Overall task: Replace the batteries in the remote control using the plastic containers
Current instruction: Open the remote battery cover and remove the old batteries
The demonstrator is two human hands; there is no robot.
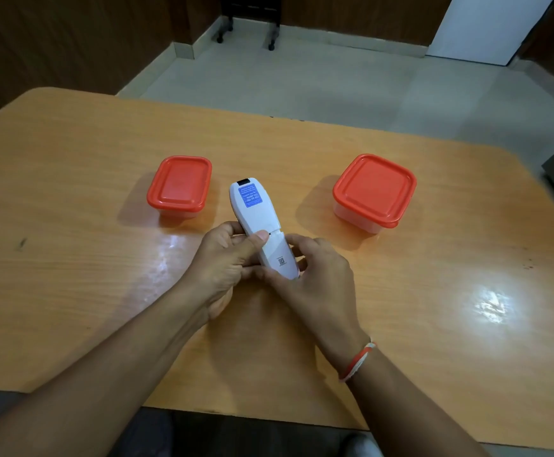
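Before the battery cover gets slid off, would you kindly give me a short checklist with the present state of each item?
1. Remote turned back-side up: ok.
2. Left hand has a firm grip on the remote's body, thumb at the cover seam: ok.
3. Right hand holds the battery cover end: ok.
4. Cover already off: not ok, only a small gap shows at the seam.
5. Left container and right container opened: not ok, both red lids on.
6. Contents of the containers: cannot tell.
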